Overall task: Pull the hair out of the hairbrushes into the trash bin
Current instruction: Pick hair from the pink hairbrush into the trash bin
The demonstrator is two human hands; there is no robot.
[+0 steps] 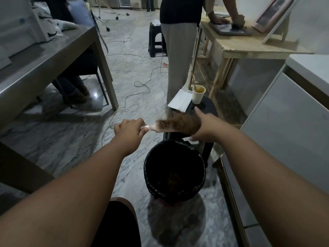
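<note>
Your left hand (129,130) is fisted around the pink hairbrush (161,126) handle; your right hand (204,126) pinches the brown hair (183,122) wad, both held above the trash bin (175,171) far rim.

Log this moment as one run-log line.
left hand: holds hairbrush handle | right hand: gripping hair clump | bin: below, some hair inside | step: pulling
</note>
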